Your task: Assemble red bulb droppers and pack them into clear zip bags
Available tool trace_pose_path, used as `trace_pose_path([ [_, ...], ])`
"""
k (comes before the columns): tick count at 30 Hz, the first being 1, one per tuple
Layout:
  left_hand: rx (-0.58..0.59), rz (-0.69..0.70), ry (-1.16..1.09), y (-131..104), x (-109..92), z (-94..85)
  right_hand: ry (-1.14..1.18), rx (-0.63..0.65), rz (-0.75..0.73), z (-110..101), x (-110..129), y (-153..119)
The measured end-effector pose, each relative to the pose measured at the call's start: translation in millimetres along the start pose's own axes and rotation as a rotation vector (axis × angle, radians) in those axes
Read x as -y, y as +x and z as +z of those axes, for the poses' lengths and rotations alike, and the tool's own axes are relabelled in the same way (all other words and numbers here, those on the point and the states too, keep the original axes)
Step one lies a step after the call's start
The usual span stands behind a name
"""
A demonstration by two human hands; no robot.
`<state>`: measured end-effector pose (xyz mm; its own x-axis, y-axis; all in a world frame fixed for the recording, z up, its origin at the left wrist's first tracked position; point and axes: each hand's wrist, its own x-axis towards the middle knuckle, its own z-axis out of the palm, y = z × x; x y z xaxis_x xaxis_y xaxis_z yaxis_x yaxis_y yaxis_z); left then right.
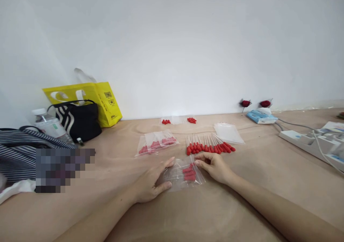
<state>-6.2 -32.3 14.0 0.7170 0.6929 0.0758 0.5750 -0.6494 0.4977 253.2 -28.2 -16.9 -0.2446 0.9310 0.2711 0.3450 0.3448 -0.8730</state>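
A clear plastic zip bag lies on the table in front of me, with several red-tipped white sticks inside. My left hand rests at the bag's left end, thumb and fingers spread apart and touching its edge. At the upper right edge, my right hand has its thumb and fingers closed on the plastic. Just beyond the hands is a row of loose red-tipped sticks, red ends toward me. Overlapping filled bags lie to the left of that row.
Flat clear bags lie right of the row. More filled bags are near the wall. A yellow bag, black pouch and bottle stand left. A blue tissue pack and power strip with cables sit right.
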Motion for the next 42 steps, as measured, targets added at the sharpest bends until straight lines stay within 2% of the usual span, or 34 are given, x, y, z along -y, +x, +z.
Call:
trace_pose_path([
  [2, -0.006, 0.004, -0.004, 0, 0, 0.4, 0.092, 0.035, 0.049, 0, -4, -1],
  [4, -0.015, 0.007, -0.011, 0, 0, 0.6, 0.08, 0.098, 0.068, -3, -5, -2],
  [7, -0.014, 0.008, -0.015, 0, -1, 0.7, -0.028, 0.145, 0.028, -7, -3, -3],
  [10, -0.006, 0.002, -0.01, 0, -1, 0.6, -0.005, 0.168, -0.021, -6, 0, 0],
  [12, -0.008, 0.008, -0.007, 1, 0, 0.8, 0.039, 0.141, 0.008, 0, -1, 3],
  [17, -0.013, 0.022, 0.003, 1, 2, 1.7, -0.024, -0.059, 0.111, 14, -6, 7],
  [19, -0.01, 0.019, 0.012, 1, 2, 1.6, -0.081, -0.066, 0.081, 15, -4, 7],
  [21, -0.009, 0.017, 0.022, 1, 2, 1.3, -0.155, -0.019, -0.001, 13, -1, 5],
  [23, -0.004, 0.015, 0.034, 1, 1, 0.9, -0.217, 0.054, -0.096, 9, 3, 4],
  [25, 0.005, 0.01, 0.049, 2, 1, 0.6, -0.272, 0.059, -0.129, 1, 4, 5],
  [27, 0.012, 0.004, 0.062, 2, 1, 0.6, -0.362, -0.027, -0.098, -10, 3, 6],
  [30, 0.013, -0.006, 0.067, 1, 2, 0.9, -0.621, -0.223, -0.012, -32, -4, 9],
  [32, 0.014, -0.009, 0.067, 1, 2, 1.0, -0.795, -0.28, 0.022, -47, -8, 8],
  [36, 0.022, -0.022, 0.076, 1, 2, 0.3, -1.003, -0.166, 0.016, -67, -13, 3],
  [42, 0.022, -0.024, 0.061, 1, 2, -0.7, -1.085, -0.143, -0.064, -66, -19, -1],
])
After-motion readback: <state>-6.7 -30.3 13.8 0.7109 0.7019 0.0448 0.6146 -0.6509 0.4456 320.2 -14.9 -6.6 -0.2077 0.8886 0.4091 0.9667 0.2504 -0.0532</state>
